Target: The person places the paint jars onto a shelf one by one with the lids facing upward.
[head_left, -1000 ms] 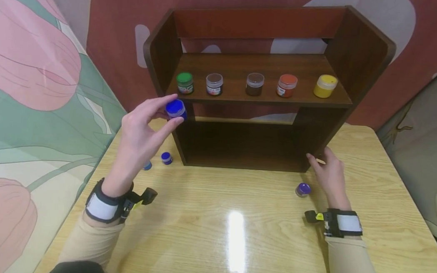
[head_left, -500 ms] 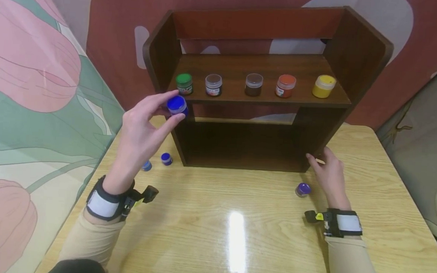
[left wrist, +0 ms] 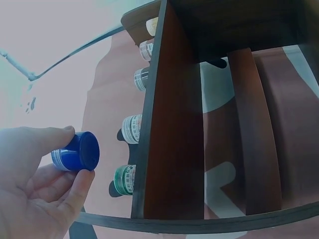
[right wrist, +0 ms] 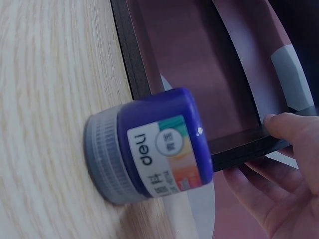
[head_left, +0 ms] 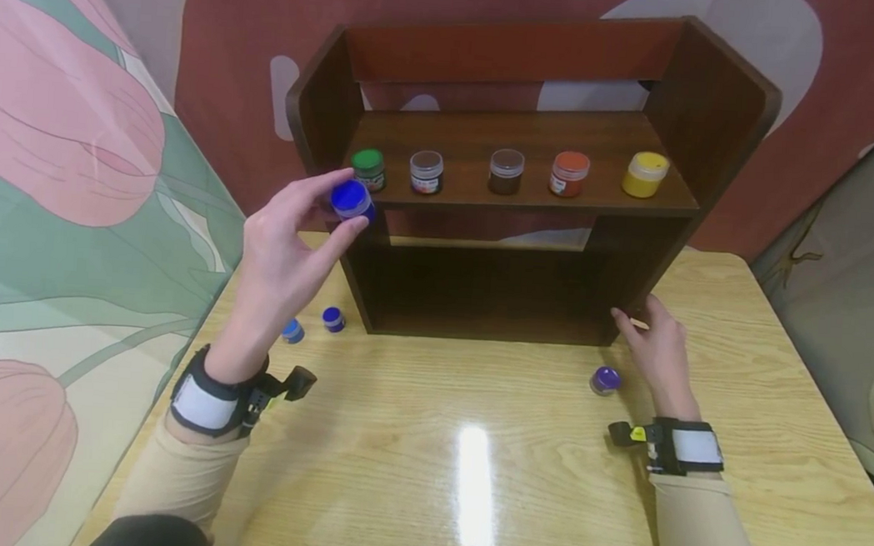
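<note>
My left hand (head_left: 276, 259) pinches a blue paint jar (head_left: 350, 201) between thumb and fingers. It holds the jar in the air before the left end of a dark brown wooden shelf (head_left: 493, 331). Just behind the jar, a green-lidded paint jar (head_left: 369, 165) stands on the upper board, partly covered; the left wrist view shows a gap between the two. My right hand (head_left: 661, 349) grips the shelf's right side panel low down, thumb at the front edge and fingers behind, as the right wrist view shows. Near that hand, a purple paint jar (right wrist: 154, 149) sits on the table.
Along the upper board stand two dark paint jars, one of them a brown jar (head_left: 506, 172), then a red jar (head_left: 569, 174) and a yellow jar (head_left: 645, 175). A small dark blue jar (head_left: 333, 319) and a light blue jar (head_left: 293, 331) rest on the table (head_left: 396, 454) at left.
My left hand has risen slightly with the blue paint jar, which now covers part of the green jar. The right hand keeps its hold on the shelf panel.
</note>
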`<state>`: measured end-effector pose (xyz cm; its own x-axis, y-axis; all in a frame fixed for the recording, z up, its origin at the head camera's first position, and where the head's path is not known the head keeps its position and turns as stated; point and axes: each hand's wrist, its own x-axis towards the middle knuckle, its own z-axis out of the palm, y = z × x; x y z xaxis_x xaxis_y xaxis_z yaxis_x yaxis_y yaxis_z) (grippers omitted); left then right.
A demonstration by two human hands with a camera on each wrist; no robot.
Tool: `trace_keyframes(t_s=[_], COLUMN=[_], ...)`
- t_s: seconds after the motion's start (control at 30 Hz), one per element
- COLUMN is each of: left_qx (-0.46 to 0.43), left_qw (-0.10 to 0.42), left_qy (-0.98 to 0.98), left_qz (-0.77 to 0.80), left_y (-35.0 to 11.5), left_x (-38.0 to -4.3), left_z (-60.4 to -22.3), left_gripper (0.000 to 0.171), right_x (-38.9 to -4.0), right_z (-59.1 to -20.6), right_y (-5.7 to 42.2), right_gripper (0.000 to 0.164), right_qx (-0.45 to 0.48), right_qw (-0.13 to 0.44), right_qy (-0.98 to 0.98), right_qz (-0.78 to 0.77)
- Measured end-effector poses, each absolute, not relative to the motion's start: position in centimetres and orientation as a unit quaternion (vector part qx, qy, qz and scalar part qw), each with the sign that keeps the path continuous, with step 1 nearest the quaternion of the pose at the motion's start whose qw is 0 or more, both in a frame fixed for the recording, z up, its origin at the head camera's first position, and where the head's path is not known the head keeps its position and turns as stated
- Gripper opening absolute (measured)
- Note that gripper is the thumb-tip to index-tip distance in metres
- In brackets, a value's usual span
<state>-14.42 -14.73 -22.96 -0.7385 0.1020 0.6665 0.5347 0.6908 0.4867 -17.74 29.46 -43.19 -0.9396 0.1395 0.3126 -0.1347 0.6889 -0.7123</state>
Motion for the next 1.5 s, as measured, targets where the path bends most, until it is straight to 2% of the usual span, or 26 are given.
trace_keyframes(t_s=[0.93,1.5], left_qx=[-0.195,-0.198], left_qw=[0.341,0.329], left_qy=[-0.856,-0.863], left_qz=[-0.336,-0.327], left_y=[-14.0,-12.9], left_x=[-15.9,-17.1], left_z=[-20.4,-19.1], left_gripper=[0.047,0.047], right_x=[-17.7,-17.8], right_z=[-43.3,-43.2], right_y=[29.5,29.5], right_gripper=[0.041,0.04], right_qx=[-0.002,-0.001], right_qw=[0.175,0.173], right_qy=[-0.903,-0.902], right_qz=[0.393,0.394])
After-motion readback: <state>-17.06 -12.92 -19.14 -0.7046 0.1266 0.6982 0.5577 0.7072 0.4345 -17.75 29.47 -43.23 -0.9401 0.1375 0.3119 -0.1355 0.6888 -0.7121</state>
